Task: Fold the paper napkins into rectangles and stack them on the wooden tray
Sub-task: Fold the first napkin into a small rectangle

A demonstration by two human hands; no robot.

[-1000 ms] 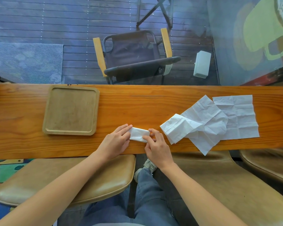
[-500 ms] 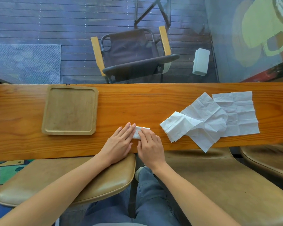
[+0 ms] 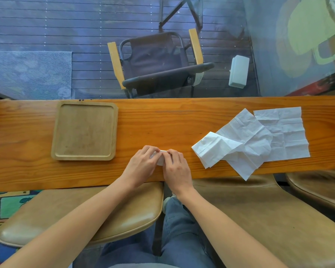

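**Both hands on a small folded napkin, mid-counter**

Your left hand (image 3: pixel 143 164) & right hand (image 3: pixel 175 167) meet over one folded napkin (image 3: pixel 160 161) on the wooden counter (image 3: pixel 162 122), near its front edge. Only a small white bit shows between the fingers; rest is hidden under them. Left fingers curl over the napkin's left end, right fingers curl onto its right end, so both grip it, knuckles up. Can't tell how many folds it has.

Wooden tray (image 3: pixel 84 130) sits well to the left of your hands, w/ nothing on it, apart from the napkin.

To the right: a pile of unfolded napkins (image 3: pixel 255 140), approx three sheets overlapping, one partly folded at the left, one corner hanging over the counter's front edge.

Tan stool seat (image 3: pixel 81 217) below the counter under your left forearm. Jeans visible btw your arms.
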